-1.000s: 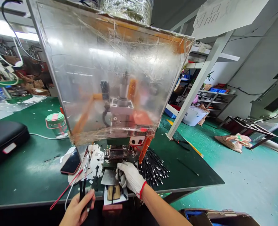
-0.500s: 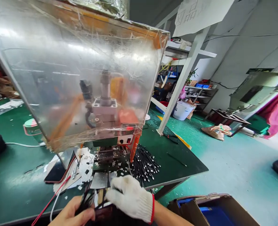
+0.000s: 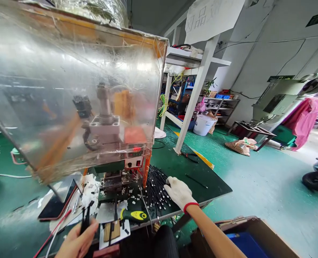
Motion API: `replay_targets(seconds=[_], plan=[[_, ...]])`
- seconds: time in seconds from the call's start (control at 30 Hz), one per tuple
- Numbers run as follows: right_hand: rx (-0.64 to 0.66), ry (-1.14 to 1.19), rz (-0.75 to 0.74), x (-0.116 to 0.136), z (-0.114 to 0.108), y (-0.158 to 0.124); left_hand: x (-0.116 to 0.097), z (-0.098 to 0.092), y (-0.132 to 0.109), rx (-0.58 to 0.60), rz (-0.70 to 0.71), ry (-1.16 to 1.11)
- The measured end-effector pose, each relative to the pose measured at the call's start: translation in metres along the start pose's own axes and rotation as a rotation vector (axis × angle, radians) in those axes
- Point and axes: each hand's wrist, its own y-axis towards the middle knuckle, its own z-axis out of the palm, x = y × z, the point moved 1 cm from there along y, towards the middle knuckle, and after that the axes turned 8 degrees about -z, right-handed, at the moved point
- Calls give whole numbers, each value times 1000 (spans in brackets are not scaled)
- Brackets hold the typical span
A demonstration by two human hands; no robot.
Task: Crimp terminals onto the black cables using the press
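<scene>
Left grip: the bare left hand (image 3: 76, 242) is closed around a small bunch of black cables (image 3: 85, 220), at the lower left of the view; the bunch stands nearly upright, its long axis rising from the fist, with its upper ends pointing up and slightly forward, towards the press.
Right grip: the gloved right hand (image 3: 179, 193) wears a white knit glove with a red cuff; its fingers are extended and open, with nothing visibly held; the fingertips (image 3: 168, 181) reach the edge of the cable pile.
Cable pile: a loose heap of thin black cables with pale marks (image 3: 155, 188) lies on the worktop (image 3: 193, 172), just right of the press; the strands fan out, their long axes running mostly from the press side towards the front edge.
Nearby tool: a screwdriver with a yellow-and-black handle (image 3: 134, 215) lies near the front edge, its handle just left of the pile; beside it, a white sheet (image 3: 115, 240) carries a flat wooden block (image 3: 112, 232).
Press: a metal bench press (image 3: 113, 184) stands behind these, under a clear plastic guard (image 3: 67, 89); scraps of white paper (image 3: 90, 190) lie around its base.
Left of press: a phone (image 3: 57, 201) lies on the worktop; a red wire (image 3: 52, 233) runs past it towards the left hand.
</scene>
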Motion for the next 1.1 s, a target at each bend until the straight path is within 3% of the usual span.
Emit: replay_targets(seconds=[0.13, 0.23, 0.4, 0.5, 0.73, 0.87, 1.1], plan=[[18, -65, 36, 8, 13, 11, -16, 56, 11, -33, 65, 5], [-21, 82, 97, 7, 2, 10, -22, 69, 13, 10, 48, 7], [-118, 573, 157, 2, -19, -2, -20, 52, -2, 1, -12, -86], [-100, 878, 94, 18, -18, -17, -18, 32, -12, -74, -26, -186], [351, 1390, -4, 119, 28, -50, 2, 3, -13, -199, -69, -257], [463, 1476, -13, 161, 53, -40, 10, -1, -17, -168, -16, -285], [423, 1383, 85, 180, 80, -18, 12, -10, -27, -147, 7, -293]])
